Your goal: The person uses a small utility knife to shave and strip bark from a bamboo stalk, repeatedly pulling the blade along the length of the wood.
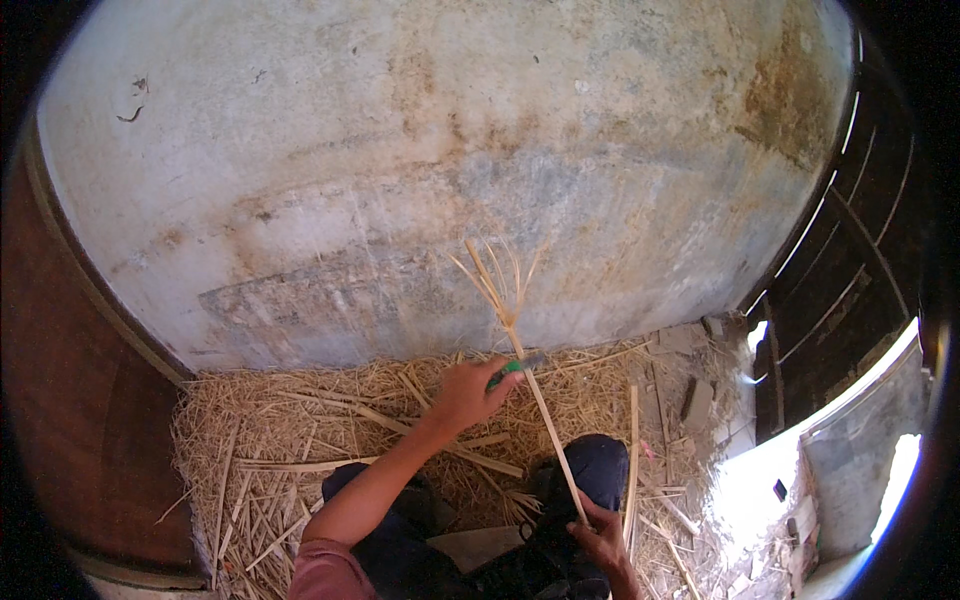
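My left hand point(472, 392) is closed around the green handle of a knife point(506, 372). Its grey blade lies across a long, pale bamboo strip point(546, 415), just below the strip's frayed far end. There the strip fans out into several thin slivers point(495, 285) in front of the wall. Near my right knee, my right hand point(603, 538) grips the strip's lower end. The strip slants up and leftward from that hand, past the knife. Whether the blade is cutting into the strip or only resting on it, I cannot tell.
Shavings point(330, 410) and loose bamboo strips point(375, 412) cover the floor around my legs. A stained plaster wall point(450, 180) rises ahead. At the left is a brown panel point(90, 400); dark slatted boards point(840, 260) and a bright opening stand at the right, near rubble.
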